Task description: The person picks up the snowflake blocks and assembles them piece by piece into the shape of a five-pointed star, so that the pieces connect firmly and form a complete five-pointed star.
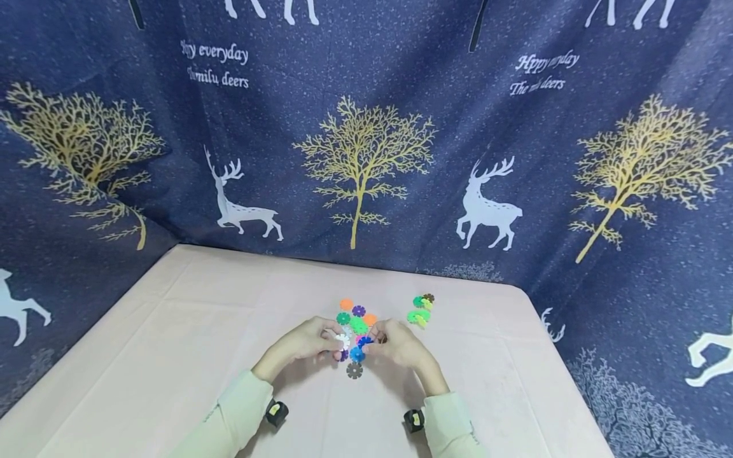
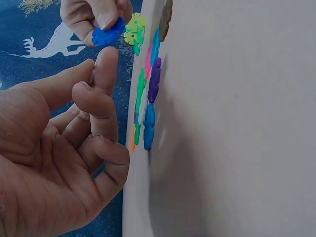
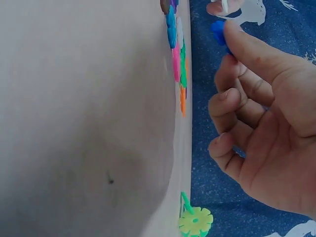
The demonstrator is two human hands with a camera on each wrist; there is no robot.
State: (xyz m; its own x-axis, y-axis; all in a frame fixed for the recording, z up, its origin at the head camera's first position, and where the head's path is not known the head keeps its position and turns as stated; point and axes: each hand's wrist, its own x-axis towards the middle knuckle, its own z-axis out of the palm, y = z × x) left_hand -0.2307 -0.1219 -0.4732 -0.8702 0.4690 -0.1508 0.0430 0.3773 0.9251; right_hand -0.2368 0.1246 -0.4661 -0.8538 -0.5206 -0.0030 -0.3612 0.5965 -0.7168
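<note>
My left hand [image 1: 315, 337] pinches a white notched plastic disc [image 1: 343, 341] between thumb and forefinger, a little above the table. In the left wrist view the fingers hide nearly all of that disc. Opposite it, my right hand [image 1: 397, 343] holds a dark blue notched disc [image 2: 107, 33] by its edge, thumb on one face. The two discs are close but apart. Under and around the hands lie loose notched discs: a light blue one [image 1: 357, 354], a grey-brown one [image 1: 354, 370], a dark green one [image 1: 343, 319] and several more.
To the right is a small group of joined green, yellow and brown discs [image 1: 420, 316]. All of it lies on a pale pink tablecloth [image 1: 229, 356]. Behind the table hangs a dark blue curtain [image 1: 401, 210] printed with deer and trees. A black wrist device [image 1: 277, 413] sits at the left cuff.
</note>
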